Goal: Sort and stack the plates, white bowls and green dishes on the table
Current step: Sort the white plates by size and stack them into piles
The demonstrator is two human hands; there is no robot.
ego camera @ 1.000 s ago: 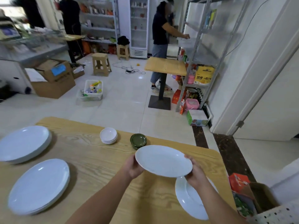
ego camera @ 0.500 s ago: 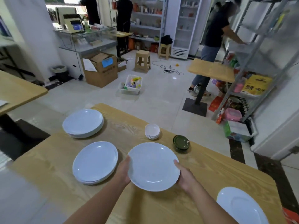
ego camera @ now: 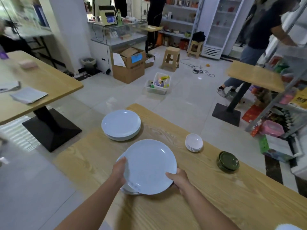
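Note:
I hold a white plate [ego camera: 150, 166] by its rim with both hands, my left hand [ego camera: 118, 170] on its left edge and my right hand [ego camera: 178, 179] on its near right edge. The plate is tilted just above a stack of white plates [ego camera: 127, 190], most of which it hides. A second stack of white plates [ego camera: 121, 124] sits at the table's far left corner. A stack of small white bowls [ego camera: 194, 142] and a stack of green dishes [ego camera: 228, 161] stand along the far edge. The rim of another white plate [ego camera: 288, 227] shows at the bottom right.
The wooden table [ego camera: 216, 196] ends close behind the bowls and dishes. Another wooden table [ego camera: 33, 80] with papers stands to the left. On the floor beyond are a plastic bin [ego camera: 158, 83], a cardboard box [ego camera: 128, 65] and stools. A person [ego camera: 259, 39] stands at shelves, far right.
Both hands have carried the plate leftward, from the table's right end to above the near-left plate stack. My view has turned left with it.

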